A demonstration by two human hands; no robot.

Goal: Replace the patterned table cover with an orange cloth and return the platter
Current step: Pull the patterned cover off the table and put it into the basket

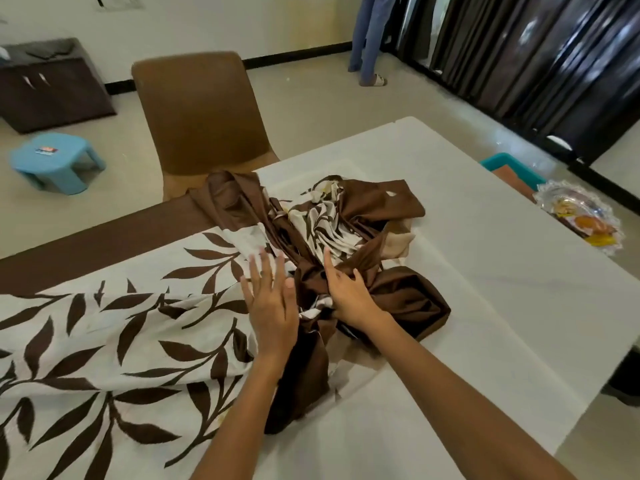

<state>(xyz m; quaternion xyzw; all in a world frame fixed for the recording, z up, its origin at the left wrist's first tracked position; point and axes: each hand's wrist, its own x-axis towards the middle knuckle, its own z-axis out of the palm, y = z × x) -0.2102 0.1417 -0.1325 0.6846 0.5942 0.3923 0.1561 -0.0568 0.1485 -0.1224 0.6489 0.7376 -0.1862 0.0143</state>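
The patterned cover (104,341), cream with brown leaves and a brown border, still lies flat on the left half of the white table (485,271). Its right part is bunched into a heap (346,220) at the table's middle. My left hand (273,306) lies flat with straight fingers on the cover at the heap's left edge. My right hand (349,292) grips brown folds of the heap, its index finger stretched out. The glass platter (581,216), holding yellow and orange items, sits low beyond the table's right edge. An orange-brown cloth (512,181) shows beside it.
A brown chair (201,116) stands at the table's far side. A blue stool (55,161) and a dark cabinet (52,88) are on the floor at left. A teal bin (502,161) sits right of the table. A person's legs (370,39) stand by dark curtains (519,57).
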